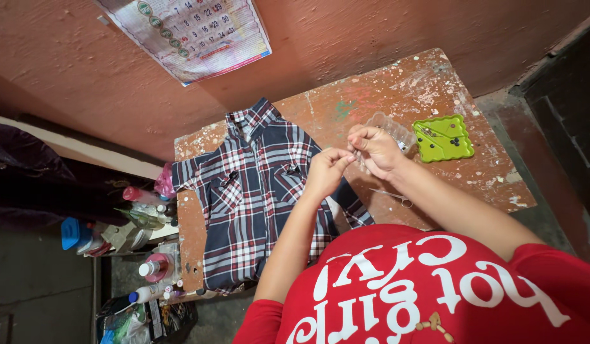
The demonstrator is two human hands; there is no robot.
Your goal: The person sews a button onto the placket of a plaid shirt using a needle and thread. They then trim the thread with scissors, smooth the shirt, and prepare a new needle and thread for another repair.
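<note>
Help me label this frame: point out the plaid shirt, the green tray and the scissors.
plaid shirt (pixel 250 210), head view, on the chest panel.
green tray (pixel 443 137), head view, on its bare middle.
scissors (pixel 394 196), head view, on the thin blades.

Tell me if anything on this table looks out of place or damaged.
Nothing spilled. The table top is paint-spattered and worn, and the plaid shirt hangs over its near edge. Scissors lie loose beside the right hand.

At frame centre, the left hand (pixel 325 171) and right hand (pixel 375 150) meet fingertip to fingertip, perhaps pinching something tiny, above a plaid shirt (pixel 257 191) on the paint-spattered table (pixel 397 89); a green tray (pixel 443 137) lies right.
</note>
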